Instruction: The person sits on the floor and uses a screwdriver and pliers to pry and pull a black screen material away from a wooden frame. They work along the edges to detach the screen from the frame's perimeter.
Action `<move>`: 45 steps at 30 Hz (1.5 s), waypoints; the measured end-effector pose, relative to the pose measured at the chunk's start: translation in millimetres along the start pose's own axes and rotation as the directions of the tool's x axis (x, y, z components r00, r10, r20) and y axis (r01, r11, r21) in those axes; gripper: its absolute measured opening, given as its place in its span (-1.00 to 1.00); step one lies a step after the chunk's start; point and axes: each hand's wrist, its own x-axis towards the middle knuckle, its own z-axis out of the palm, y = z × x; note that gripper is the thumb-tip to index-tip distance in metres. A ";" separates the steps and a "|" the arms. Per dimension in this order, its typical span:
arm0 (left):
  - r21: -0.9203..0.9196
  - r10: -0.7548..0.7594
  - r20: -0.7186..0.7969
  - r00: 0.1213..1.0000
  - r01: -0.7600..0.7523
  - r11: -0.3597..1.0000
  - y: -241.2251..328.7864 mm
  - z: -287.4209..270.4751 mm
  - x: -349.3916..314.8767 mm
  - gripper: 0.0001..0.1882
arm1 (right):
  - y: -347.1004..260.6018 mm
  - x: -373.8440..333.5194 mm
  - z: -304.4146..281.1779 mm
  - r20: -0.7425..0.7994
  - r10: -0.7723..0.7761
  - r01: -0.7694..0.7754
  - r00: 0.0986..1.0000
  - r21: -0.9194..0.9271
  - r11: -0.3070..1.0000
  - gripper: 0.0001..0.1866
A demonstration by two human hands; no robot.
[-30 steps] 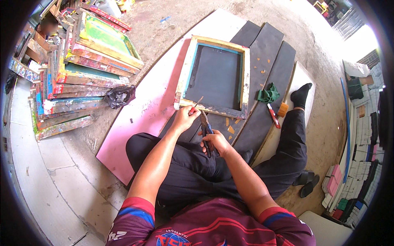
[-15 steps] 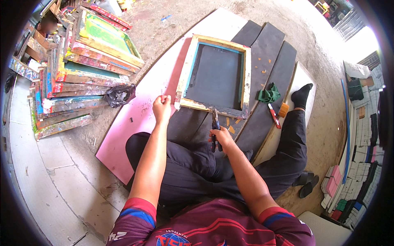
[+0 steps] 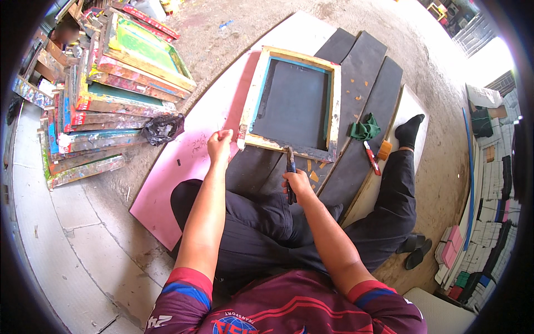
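Note:
On the boards before me lies a silkscreen frame [image 3: 335,106], a pale wooden border around dark mesh with blue edges. My right hand [image 3: 297,185] grips a pair of pliers [image 3: 291,162] by their dark handles, which are pressed together. The jaws of the pliers meet the near rail of the frame, left of its middle. Just left of the frame's near left corner, my left hand [image 3: 219,147] is closed in a pinch; whatever its fingertips hold is too small to make out.
Stacked paint-stained frames [image 3: 114,106] stand at left beside a black plastic bag [image 3: 162,129]. Right of the frame are a green cloth [image 3: 365,128], a red cutter knife [image 3: 371,158] and an orange block [image 3: 384,149]. Black strips [image 3: 364,61] and a pink board [image 3: 167,189] lie underneath.
The handles of the pliers have come together in my right hand, with the jaws still at the near rail. My left hand has shifted only slightly.

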 end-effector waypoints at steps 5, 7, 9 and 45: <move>0.155 0.039 0.109 0.993 -0.055 0.986 7.5 15.0 -23.6 -0.74 | 3.9 3.8 2.6 -0.035 0.030 -0.030 0.999 -0.012 0.999 -0.68; 0.192 0.040 0.128 0.991 -0.064 0.979 8.2 15.4 -24.2 -0.75 | 7.1 4.7 0.6 -0.011 0.022 -0.022 1.000 0.022 1.000 -0.70; 0.215 0.032 0.128 0.991 -0.059 0.975 9.5 14.8 -24.7 -0.75 | 9.3 6.3 -1.0 -0.002 0.014 -0.014 1.000 0.034 0.999 -0.72; 0.361 0.191 0.137 0.972 -0.228 0.904 9.9 20.7 -33.0 -0.82 | -21.2 32.2 -70.2 0.208 -0.119 0.225 0.971 -0.619 0.753 -0.60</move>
